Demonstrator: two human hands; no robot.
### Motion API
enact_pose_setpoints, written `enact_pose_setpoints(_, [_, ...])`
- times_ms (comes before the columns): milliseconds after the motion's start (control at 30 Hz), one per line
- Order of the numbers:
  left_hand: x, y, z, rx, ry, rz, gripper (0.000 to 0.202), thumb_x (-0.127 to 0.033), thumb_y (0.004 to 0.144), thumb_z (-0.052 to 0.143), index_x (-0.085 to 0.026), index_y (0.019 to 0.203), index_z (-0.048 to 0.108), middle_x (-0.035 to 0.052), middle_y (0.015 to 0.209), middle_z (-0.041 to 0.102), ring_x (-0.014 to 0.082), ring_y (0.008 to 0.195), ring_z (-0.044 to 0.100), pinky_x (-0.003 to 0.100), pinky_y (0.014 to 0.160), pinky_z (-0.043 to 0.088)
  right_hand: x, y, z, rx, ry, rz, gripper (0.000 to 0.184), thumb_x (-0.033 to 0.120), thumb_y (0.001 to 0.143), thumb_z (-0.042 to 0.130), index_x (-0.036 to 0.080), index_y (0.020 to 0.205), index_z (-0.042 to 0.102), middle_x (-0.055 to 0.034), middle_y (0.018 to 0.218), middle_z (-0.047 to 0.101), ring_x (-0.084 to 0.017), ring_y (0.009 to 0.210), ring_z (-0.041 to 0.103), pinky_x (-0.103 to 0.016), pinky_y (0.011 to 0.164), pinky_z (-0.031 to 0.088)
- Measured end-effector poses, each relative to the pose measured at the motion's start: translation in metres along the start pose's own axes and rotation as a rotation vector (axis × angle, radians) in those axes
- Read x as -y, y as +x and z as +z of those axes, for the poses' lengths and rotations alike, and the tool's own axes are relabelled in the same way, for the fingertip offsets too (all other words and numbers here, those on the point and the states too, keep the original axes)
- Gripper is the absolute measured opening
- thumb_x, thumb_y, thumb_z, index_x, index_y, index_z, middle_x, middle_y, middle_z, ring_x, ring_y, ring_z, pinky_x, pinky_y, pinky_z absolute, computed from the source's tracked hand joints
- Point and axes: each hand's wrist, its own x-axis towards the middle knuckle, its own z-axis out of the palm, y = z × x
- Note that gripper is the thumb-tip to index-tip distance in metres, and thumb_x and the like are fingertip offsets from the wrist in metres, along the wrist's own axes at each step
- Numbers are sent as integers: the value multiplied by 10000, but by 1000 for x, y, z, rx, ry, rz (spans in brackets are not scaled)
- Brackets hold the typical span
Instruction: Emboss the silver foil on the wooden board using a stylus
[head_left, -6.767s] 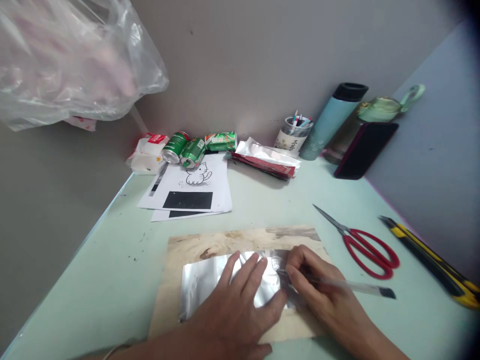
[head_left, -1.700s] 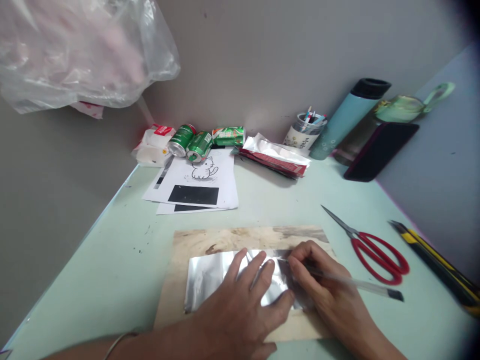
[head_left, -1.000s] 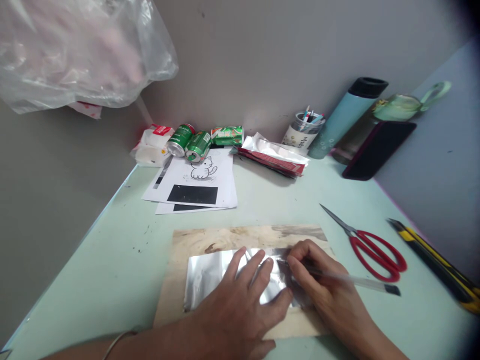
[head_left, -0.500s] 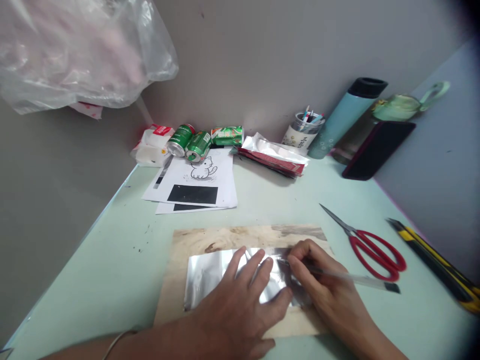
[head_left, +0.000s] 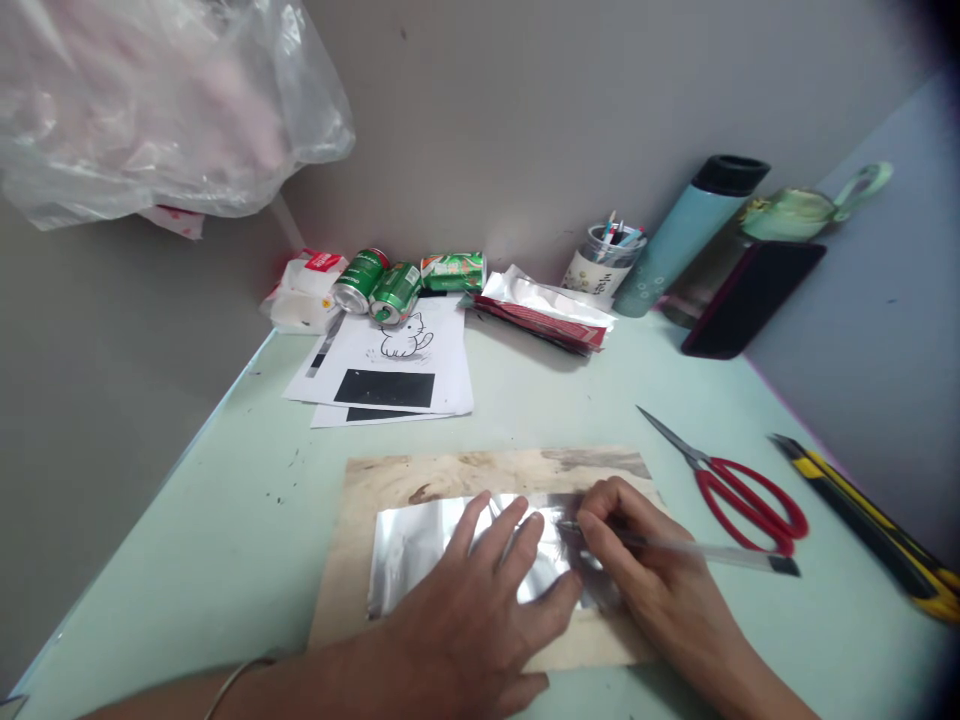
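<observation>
The tabletop (head_left: 187,540) is the pale green base surface. A wooden board (head_left: 465,475) lies flat on it, at the near edge of the work area. The metal sheet (head_left: 409,550), silver and lightly creased, lies on the board, partly covered by both hands. The left hand (head_left: 484,610) is spread over the sheet; its fingers are extended, well separated, press the surface and grasp nothing. The right hand (head_left: 645,575) is closed, thumb and fingers pinched about the pen. A yellow-and-black cutter (head_left: 862,520) lies at far right. Red-handled scissors (head_left: 697,459) lie between board and cutter. The pen (head_left: 705,549) slants low, tip end over the sheet's right portion; tip contact cannot be confirmed.
</observation>
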Motion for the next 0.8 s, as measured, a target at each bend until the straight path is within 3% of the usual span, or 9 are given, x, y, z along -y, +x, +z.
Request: enact_pose_setpoints(800, [-1,0,-1,18,-33,-8,795,-541,920,669,-163,1523,315,293,1541,358,453,1471,269,681,1145,223,-2,-1,0,34,17,-35,268,331,982,519,244,739,449,43,668,476,-145,612,437,-272,555,374])
